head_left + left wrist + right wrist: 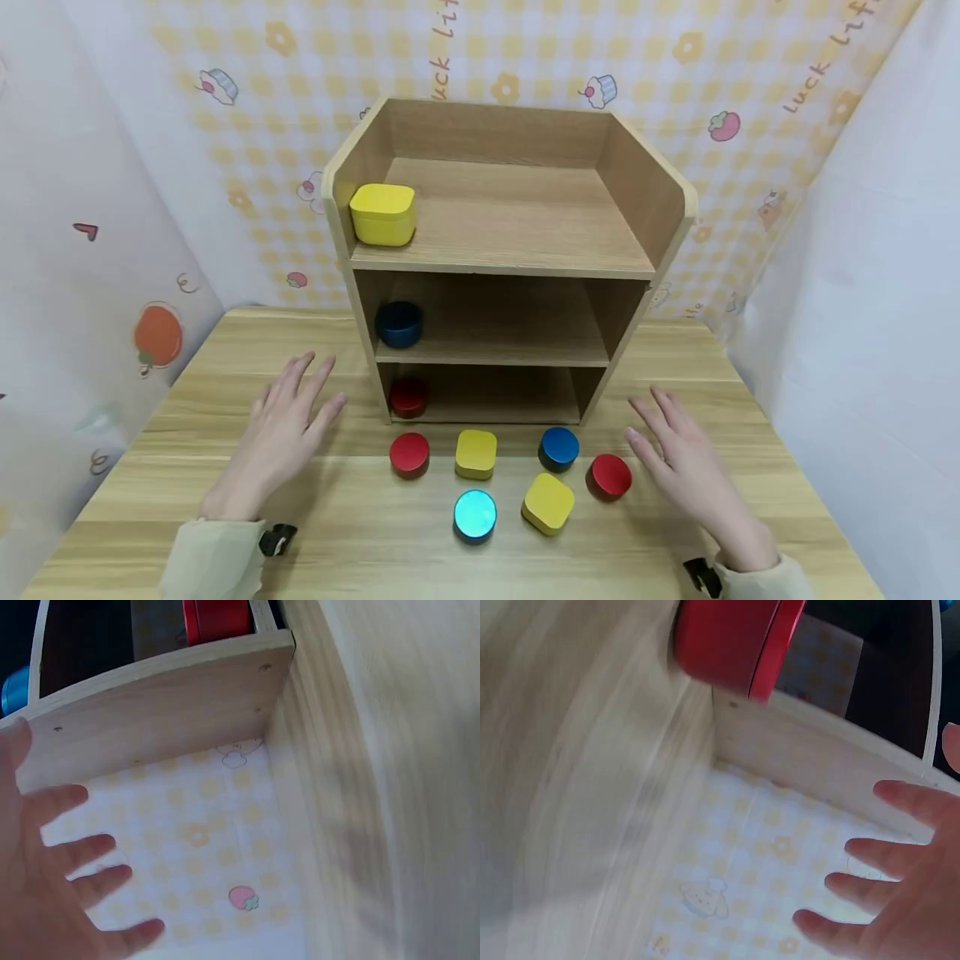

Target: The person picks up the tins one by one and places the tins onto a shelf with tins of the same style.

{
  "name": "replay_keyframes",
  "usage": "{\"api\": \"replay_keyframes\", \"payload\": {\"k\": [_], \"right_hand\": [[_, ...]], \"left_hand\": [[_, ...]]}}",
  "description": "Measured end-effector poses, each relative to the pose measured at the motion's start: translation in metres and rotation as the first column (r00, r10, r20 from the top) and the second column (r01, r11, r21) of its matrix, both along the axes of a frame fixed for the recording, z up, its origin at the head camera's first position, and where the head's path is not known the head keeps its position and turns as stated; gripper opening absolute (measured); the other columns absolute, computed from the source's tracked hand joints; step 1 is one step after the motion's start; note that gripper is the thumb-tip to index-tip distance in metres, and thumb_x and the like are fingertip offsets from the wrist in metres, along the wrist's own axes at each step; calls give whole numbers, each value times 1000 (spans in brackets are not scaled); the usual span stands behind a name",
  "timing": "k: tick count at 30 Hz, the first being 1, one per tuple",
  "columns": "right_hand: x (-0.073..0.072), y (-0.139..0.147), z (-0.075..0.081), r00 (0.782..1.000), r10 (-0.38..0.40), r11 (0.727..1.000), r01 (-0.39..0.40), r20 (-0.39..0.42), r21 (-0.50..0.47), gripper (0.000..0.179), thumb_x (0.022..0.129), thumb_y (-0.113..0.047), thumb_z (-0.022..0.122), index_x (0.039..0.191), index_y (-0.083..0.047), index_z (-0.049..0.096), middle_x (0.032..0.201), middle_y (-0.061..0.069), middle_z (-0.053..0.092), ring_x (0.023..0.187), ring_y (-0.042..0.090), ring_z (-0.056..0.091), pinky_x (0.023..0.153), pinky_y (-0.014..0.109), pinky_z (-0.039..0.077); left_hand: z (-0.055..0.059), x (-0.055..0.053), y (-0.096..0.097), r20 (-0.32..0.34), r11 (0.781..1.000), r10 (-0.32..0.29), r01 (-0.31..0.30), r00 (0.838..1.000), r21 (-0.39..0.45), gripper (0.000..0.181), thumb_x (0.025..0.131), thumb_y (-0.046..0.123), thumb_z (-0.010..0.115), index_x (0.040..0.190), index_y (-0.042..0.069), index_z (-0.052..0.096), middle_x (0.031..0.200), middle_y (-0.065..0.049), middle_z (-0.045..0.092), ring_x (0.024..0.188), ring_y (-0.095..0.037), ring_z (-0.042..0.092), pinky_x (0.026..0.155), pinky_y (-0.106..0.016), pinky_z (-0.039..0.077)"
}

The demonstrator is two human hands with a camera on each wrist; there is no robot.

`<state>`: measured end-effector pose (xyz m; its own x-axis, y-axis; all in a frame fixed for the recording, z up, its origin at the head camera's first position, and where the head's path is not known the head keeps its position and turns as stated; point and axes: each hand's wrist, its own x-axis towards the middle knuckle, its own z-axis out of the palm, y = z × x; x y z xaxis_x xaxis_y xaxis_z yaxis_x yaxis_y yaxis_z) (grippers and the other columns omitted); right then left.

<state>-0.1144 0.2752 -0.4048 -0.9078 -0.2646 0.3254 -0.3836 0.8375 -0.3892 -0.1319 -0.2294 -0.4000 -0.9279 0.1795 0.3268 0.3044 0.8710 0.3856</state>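
My left hand [281, 429] is spread over the table left of the wooden shelf [487, 268], holding nothing. On the other side my right hand [690, 467] is spread too, its thumb close to a red round tin [609, 477]. In front of the shelf lie another red round tin [409, 455], a yellow square tin [476, 454], a second yellow one [548, 503], a blue round tin [558, 449] and a shiny blue one [475, 515]. Inside, at the left end, sit a yellow tin [383, 215] on top, a dark blue tin [399, 324] midway and a red tin [408, 397] below.
Behind the shelf hangs a yellow checked cloth [510, 50], and pale cloth walls [862, 275] close in both sides. The shelf's side panels [660, 196] stand upright between the two hands. The wooden table [360, 542] extends under everything.
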Motion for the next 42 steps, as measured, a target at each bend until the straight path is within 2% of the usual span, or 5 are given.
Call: {"api": "replay_keyframes", "payload": {"k": [10,23,29,36,42], "right_hand": [[-3,-11,-5,984,122,991,-128,-128,-40,38,89,-10,71,125,-6,62,137,14,50,124,33,46,85,53,49],[-1,-36,-7,929,328,941,-337,-168,-26,35,86,-6,72,120,-10,65,122,3,57,111,17,54,96,15,38],[-1,-51,-11,905,404,910,-413,-137,-42,29,90,-10,69,119,-7,66,122,0,58,107,15,57,91,24,46],[2,-62,-17,900,435,899,-435,-5,-42,32,95,-25,66,124,-12,63,126,-1,56,96,8,58,76,31,53],[-6,-67,-10,868,485,868,-493,106,61,46,92,-42,66,127,-12,62,126,-3,56,114,15,55,91,39,49]], "left_hand": [[-3,-11,8,-149,985,-39,63,988,160,41,102,28,54,138,9,53,138,-12,50,121,-35,49,91,-56,41],[11,-30,38,-323,863,22,145,946,484,24,93,4,66,117,3,66,106,-8,66,92,-10,60,70,-16,47],[36,-25,62,-289,756,78,133,954,642,18,91,-3,64,108,-8,63,95,-14,63,82,-5,57,72,-14,46],[17,-45,64,-205,571,130,95,970,816,21,94,3,64,113,-6,60,96,-3,62,83,-7,59,73,-18,47],[14,-54,67,-229,478,175,121,958,870,22,94,10,66,108,-5,59,93,2,59,82,-14,57,72,-22,45]]}}
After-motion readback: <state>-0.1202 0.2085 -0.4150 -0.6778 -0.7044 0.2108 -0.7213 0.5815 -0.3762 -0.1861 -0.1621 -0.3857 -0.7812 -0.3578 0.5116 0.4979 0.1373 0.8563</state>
